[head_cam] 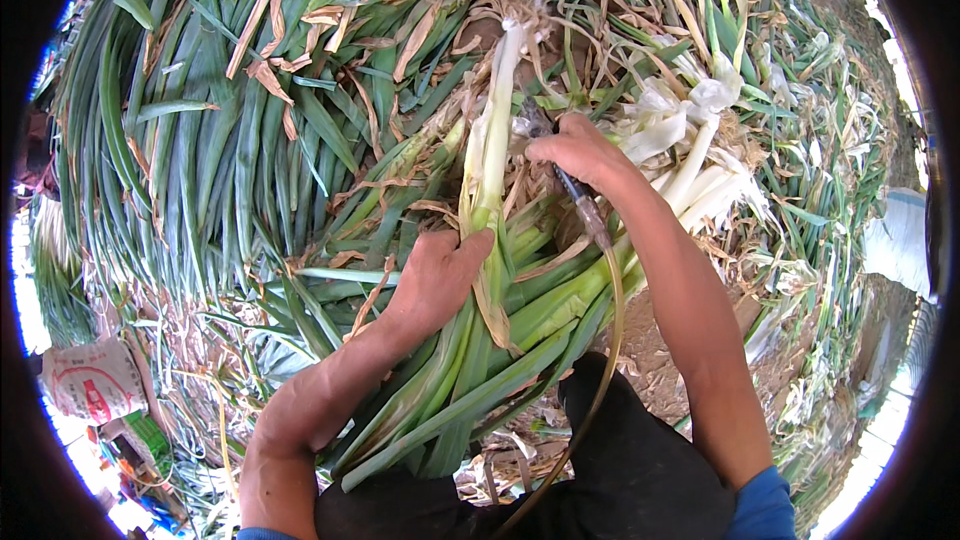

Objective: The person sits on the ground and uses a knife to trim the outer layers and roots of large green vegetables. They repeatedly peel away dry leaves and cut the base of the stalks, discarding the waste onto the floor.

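Observation:
My left hand (442,270) grips a large green onion or leek (499,142) where the pale stalk meets the leaves. Its rooted end points away from me, and its green leaves trail over my lap. Just right of the stalk, my right hand (574,154) holds a dark air blow gun or similar nozzle tool (574,184), joined to a yellowish hose (616,307) that runs down between my legs. White-stalked onions (709,191) lie together beside my right forearm, their leaves reaching under the held one.
A big heap of long green leaves (195,157) lies at the left. Loose peelings (817,165) cover the ground at the right. A printed sack (94,382) is at the lower left, with a white sack (896,240) at the far right.

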{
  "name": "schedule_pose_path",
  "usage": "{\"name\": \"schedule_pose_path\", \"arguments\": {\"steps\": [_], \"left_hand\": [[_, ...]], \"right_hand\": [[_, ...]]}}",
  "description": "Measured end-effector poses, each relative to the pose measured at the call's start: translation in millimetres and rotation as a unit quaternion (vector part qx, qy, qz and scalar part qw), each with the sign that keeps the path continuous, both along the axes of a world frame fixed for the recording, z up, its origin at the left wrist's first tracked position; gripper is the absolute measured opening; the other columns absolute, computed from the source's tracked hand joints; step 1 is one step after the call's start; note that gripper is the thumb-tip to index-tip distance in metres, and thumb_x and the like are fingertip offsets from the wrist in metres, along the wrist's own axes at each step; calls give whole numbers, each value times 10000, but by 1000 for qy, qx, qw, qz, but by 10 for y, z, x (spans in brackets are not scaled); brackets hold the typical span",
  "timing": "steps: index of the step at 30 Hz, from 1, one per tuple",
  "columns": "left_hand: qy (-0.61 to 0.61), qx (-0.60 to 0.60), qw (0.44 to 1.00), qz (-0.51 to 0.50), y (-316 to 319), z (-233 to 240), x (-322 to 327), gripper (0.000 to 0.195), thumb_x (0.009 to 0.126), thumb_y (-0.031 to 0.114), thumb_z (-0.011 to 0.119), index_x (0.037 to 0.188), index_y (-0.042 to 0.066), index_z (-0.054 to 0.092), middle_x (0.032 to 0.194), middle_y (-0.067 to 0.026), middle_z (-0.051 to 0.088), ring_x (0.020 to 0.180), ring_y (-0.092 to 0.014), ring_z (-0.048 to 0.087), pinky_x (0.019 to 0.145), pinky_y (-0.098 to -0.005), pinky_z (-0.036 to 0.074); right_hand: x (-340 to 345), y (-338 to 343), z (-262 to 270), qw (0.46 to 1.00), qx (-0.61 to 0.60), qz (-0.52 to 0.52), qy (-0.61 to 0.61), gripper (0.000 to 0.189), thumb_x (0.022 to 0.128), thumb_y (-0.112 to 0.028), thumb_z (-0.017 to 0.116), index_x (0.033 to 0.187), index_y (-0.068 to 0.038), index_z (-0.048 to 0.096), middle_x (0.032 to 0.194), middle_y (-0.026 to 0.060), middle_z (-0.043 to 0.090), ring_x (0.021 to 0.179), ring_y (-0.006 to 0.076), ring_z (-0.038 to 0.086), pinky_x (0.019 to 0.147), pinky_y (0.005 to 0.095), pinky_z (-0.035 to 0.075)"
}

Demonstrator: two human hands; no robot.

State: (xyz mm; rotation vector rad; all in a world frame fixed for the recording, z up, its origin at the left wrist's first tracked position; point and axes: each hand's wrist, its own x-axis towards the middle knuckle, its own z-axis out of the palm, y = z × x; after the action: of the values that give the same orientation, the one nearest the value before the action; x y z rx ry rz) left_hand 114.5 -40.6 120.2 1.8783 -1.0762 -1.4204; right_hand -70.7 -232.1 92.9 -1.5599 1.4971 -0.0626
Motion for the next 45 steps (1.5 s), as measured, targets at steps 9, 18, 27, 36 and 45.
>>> {"name": "schedule_pose_path", "arguments": {"steps": [9, 18, 27, 36, 45], "left_hand": [[3, 23, 1000, -4, 1, 168, 13, 572, 988, 413, 608, 874, -146, 637, 691, -288, 586, 662, -223, 579, 693, -462, 510], [13, 68, 997, -37, 8, 141, 51, 587, 1026, 447, 565, 930, -126, 653, 750, -276, 612, 709, -230, 565, 751, -442, 509], [4, -28, 999, -37, 2, -310, 237, 438, 1064, 348, 507, 1133, -41, 695, 942, -166, 725, 837, -191, 612, 853, -375, 503], [-260, -174, 944, 103, -456, -345, 725, 519, 900, 382, 752, 1263, 16, 695, 1067, -225, 749, 965, -355, 738, 915, -426, 558], [-123, -28, 987, -99, -708, -216, 316, 428, 825, 303, 712, 1033, -71, 720, 915, -250, 734, 897, -313, 741, 799, -419, 559]], "right_hand": [[279, -472, -67, 999, 20, -16, -21, 405, 762, -315, 768, 896, 39, 625, 796, 113, 617, 677, 212, 577, 635, 369, 468], [264, -629, -210, 999, -21, 34, -6, 442, 709, -346, 802, 877, 27, 636, 827, 119, 643, 699, 200, 599, 629, 360, 476], [140, -499, -283, 997, 33, -46, -47, 404, 761, -385, 750, 872, 0, 700, 770, 85, 660, 649, 184, 604, 621, 340, 479], [-111, -153, 60, 993, 89, 42, -72, 404, 819, -427, 732, 784, -26, 697, 703, 57, 663, 527, 139, 579, 496, 305, 440], [-213, 416, 465, 977, 159, 11, -138, 362, 816, -308, 789, 937, 14, 676, 760, 85, 681, 661, 166, 624, 643, 306, 499]]}}
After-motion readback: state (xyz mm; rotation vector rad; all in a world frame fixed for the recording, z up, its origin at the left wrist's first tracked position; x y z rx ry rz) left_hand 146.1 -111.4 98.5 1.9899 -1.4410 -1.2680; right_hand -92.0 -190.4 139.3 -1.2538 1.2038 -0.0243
